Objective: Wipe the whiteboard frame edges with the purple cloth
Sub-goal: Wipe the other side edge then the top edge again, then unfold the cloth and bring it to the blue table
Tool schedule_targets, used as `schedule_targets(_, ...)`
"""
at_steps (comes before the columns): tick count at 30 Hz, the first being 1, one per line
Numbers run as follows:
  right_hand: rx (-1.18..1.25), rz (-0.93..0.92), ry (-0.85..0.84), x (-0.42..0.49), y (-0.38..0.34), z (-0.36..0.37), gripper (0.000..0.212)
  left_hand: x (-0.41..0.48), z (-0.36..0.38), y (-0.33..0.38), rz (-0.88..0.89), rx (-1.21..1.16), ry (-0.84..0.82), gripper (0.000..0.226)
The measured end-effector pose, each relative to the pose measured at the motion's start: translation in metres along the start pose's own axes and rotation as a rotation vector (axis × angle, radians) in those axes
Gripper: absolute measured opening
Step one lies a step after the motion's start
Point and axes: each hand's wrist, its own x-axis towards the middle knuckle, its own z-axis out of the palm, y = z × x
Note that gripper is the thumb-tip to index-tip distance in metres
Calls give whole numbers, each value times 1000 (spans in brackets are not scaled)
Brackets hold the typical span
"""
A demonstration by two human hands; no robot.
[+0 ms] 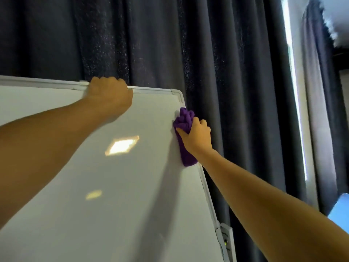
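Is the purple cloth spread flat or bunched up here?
Bunched up. The purple cloth is wadded in the right hand, folds bulging above the fingers and a tail hanging below, pressed against the whiteboard frame.

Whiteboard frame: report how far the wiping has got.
Done: nothing can be confirmed; no visible mark separates wiped frame from unwiped. In hand: the right hand presses the purple cloth on the whiteboard frame's right edge, just below the top corner, while the left hand grips the top edge. Left: seemingly the right edge lower down.

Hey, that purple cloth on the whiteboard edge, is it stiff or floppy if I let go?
Probably floppy: the purple cloth bunches in folds above the right hand and hangs limp below it. Likely light, since one hand holds it.
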Motion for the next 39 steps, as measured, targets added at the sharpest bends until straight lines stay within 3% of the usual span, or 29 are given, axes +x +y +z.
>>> schedule_targets(4,65,104,-301,-39,-14,-41,48,-28,-21,6,-42,-38,-80,49)
schedule_targets(9,229,122,-320,-107,-65,-85,52,-86,-63,19,93,-332,-349,52)
schedule_targets(11,312,167,-298,-135,-83,-96,54,-115,-86,30,33,-674,-451,55)
schedule_targets(15,490,290,-131,-205,-102,-116,54,-182,-136,43,-300,-1617,-792,63)
schedule_targets(18,702,480,-53,-261,-92,-132,53,-247,-158,55,-354,-1943,-928,56)
schedule_targets(21,878,733,-112,-311,-78,-160,54,-304,-178,68,-265,-2163,-1069,41)
schedule_targets(25,945,813,-110,-365,-47,-213,64,-354,-203,94,-244,-2155,-1112,25)
schedule_targets(29,669,793,-120,-415,-2,-275,64,-378,-235,131,-15,-1707,-711,24)
schedule_targets(33,423,896,-160,-464,46,-356,63,-398,-291,177,186,-1627,-464,21)
schedule_targets(35,131,857,-254,-487,65,-400,75,-403,-325,207,451,-1663,-531,18)
schedule_targets(37,-114,707,-343,-505,82,-440,100,-404,-362,236,841,-1534,-647,18)
schedule_targets(39,-159,585,-409,-520,89,-475,104,-406,-401,267,1125,-1378,-671,16)
